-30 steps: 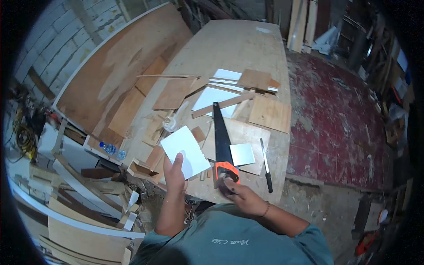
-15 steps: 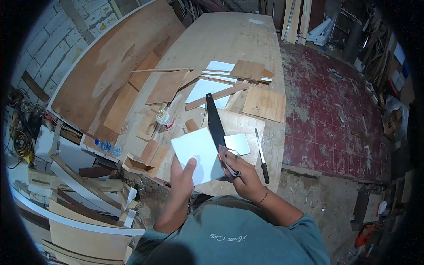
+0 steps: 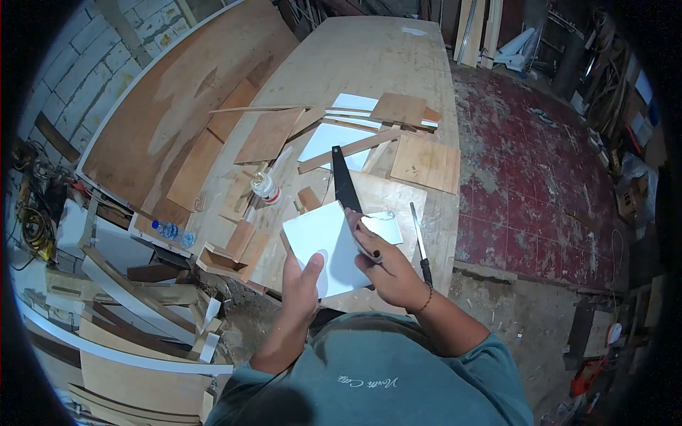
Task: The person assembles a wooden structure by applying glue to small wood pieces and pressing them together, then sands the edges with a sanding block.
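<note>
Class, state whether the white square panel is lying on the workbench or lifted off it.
Lifted: the left hand holds the white panel tilted above the workbench.

A long wooden workbench (image 3: 369, 57) carries plywood offcuts (image 3: 426, 163), a handsaw (image 3: 344, 186), a glue bottle (image 3: 266, 188).

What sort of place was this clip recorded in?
Most likely a carpentry workshop: a long plywood workbench strewn with board offcuts, a handsaw lying on it, and timber planks leaning at the far end. The left hand holds a white panel.

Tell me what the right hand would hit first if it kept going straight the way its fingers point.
Probably the saw blade: the right hand points up and left along the white panel, toward it. Depth is unclear.
</note>
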`<state>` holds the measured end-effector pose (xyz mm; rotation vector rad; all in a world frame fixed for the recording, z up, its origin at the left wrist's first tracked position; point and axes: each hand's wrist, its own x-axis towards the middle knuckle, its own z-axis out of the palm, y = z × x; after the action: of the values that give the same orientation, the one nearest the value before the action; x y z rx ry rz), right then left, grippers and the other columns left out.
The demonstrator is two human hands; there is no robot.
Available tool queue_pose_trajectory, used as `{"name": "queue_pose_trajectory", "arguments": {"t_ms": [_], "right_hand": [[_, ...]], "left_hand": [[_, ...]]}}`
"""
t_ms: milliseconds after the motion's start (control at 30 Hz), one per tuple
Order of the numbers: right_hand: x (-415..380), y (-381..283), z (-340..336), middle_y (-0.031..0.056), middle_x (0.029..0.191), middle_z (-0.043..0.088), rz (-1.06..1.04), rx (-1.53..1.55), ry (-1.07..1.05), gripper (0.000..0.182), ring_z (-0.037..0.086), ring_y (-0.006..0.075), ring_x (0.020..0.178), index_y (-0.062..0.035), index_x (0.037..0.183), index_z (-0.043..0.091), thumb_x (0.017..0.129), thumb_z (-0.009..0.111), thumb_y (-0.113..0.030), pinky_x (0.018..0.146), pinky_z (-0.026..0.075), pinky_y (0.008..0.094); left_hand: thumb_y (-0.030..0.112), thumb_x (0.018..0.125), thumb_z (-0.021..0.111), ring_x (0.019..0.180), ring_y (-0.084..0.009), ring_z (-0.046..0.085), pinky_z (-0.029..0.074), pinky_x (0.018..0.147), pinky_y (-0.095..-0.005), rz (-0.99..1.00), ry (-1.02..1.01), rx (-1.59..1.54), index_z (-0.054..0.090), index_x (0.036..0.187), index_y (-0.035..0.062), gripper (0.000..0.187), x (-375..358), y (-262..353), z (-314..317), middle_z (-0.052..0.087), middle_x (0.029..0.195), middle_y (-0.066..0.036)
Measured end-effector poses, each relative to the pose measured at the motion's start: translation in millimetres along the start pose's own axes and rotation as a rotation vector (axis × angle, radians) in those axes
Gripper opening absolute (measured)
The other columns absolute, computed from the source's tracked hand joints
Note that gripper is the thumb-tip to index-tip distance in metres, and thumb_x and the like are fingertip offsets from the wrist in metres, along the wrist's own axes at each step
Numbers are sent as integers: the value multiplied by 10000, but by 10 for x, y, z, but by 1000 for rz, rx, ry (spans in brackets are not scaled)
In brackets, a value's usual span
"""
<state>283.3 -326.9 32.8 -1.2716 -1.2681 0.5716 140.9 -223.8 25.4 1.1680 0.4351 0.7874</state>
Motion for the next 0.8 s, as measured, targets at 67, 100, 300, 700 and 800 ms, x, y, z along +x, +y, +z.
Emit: {"name": "queue_pose_trajectory", "arguments": {"t_ms": [67,100,300,700,800], "right_hand": [[-21,-39,-16,240,1461,304,25,122,-48,467,258,343,1386,67,1296,425,835,496,56,1103,222,360],[-47,-69,0,240,1461,304,21,124,-58,467,258,343,1386,67,1296,425,835,496,56,1103,222,360],[-182,-40,72,231,1504,197,53,57,-79,693,244,341,1390,-12,1450,231,819,496,95,1108,183,334],[94,-120,-288,180,1352,444,-178,199,531,424,452,232,1251,43,1362,382,951,421,-54,1046,338,334],[-180,-107,-194,223,1414,383,-61,168,260,539,398,291,1316,-4,1381,360,851,398,83,1089,303,373]], "left_hand": [[270,909,599,1129,-204,490,377,972,-341,18,3,30,316,1339,-42,602,1,22,-57,500,1220,-128],[269,909,598,1114,-203,501,384,964,-339,30,7,70,339,1322,-47,582,-4,43,-91,516,1198,-124],[270,909,592,1047,-181,540,421,920,-329,-22,-18,178,392,1284,-44,529,-70,46,-72,555,1154,-115],[367,899,577,1058,-189,574,469,893,-319,-486,-410,-296,378,1330,-32,621,-88,0,-277,562,1178,-126],[384,923,530,1061,-203,575,473,898,-325,-506,-514,-595,386,1324,-27,592,-57,-304,-500,557,1180,-134]]}}
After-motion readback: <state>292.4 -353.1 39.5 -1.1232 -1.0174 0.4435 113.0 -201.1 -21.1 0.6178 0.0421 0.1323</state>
